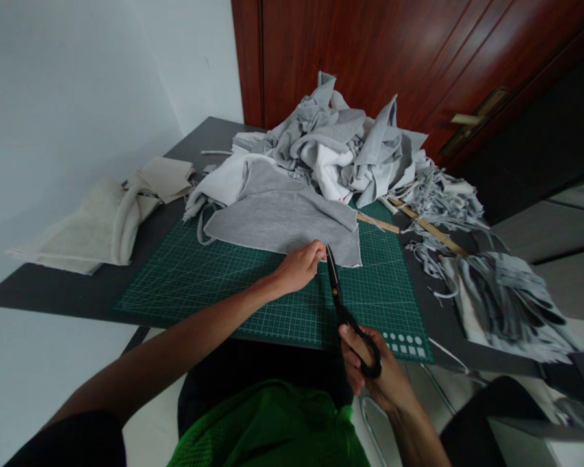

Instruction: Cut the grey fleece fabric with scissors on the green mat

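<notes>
A piece of grey fabric (287,211) lies spread over a green cutting mat (292,318). My left hand (302,263) pinches the fabric's near edge, its fingers closed. In my right hand (365,360) I hold black-handled scissors (338,298), fingers wrapped through and around the handles. The blades point away from me, and their tips meet the fabric's edge right beside my left fingertips. Whether the blades are parted is hard to make out.
A heap of grey and white fabric (331,136) rises at the back against a brown door (350,52). Cream cloth (92,224) lies at left. On the right are thin scraps (448,194), a wooden ruler (431,230) and stacked grey pieces (511,305).
</notes>
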`<control>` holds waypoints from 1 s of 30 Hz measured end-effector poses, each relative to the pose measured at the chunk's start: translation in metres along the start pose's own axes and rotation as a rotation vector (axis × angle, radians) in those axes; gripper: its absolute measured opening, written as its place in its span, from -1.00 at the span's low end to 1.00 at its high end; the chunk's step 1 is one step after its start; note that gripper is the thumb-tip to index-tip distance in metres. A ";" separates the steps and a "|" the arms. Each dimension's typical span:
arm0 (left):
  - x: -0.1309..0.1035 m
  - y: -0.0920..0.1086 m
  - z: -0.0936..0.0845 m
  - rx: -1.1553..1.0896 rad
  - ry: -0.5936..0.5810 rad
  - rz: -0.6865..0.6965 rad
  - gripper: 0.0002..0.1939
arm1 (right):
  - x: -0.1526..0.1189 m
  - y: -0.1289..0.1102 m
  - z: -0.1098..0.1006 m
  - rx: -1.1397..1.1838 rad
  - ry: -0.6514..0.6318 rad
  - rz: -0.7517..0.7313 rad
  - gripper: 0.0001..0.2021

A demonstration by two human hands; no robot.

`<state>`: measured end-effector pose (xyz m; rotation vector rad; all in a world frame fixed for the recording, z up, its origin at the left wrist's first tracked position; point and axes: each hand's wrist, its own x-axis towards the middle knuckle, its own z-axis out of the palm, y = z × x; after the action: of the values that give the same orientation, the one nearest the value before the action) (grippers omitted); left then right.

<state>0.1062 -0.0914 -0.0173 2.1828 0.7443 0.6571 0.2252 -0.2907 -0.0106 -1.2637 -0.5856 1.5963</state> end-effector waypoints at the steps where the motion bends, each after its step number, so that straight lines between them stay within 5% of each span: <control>1: 0.000 0.000 0.000 0.003 -0.001 -0.002 -0.73 | 0.000 0.001 0.000 0.001 0.000 -0.003 -0.52; 7: 0.000 -0.001 -0.002 -0.064 0.025 0.021 -0.69 | -0.004 -0.005 -0.014 -0.114 0.001 -0.088 -0.56; 11: 0.003 -0.005 -0.012 0.070 0.160 0.046 -0.80 | 0.002 -0.042 -0.046 -0.589 0.139 -0.396 -0.66; 15: 0.005 -0.009 -0.033 0.301 0.292 -0.047 -0.81 | 0.036 -0.099 -0.097 -1.138 0.334 -0.711 -0.70; 20: -0.006 -0.005 -0.046 0.522 0.400 -0.065 -0.73 | 0.097 -0.144 -0.143 -1.594 0.431 -0.810 -0.84; 26: -0.033 0.012 -0.019 0.536 0.048 -0.066 -0.84 | 0.139 -0.138 -0.109 -1.227 0.245 -0.857 -0.82; 30: -0.039 0.023 -0.005 0.570 -0.031 -0.062 -0.81 | 0.152 -0.131 -0.075 -1.112 0.101 -0.893 -0.89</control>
<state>0.0832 -0.1286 -0.0052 2.6571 1.0785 0.4066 0.3485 -0.1164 0.0046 -1.4626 -1.8018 0.3786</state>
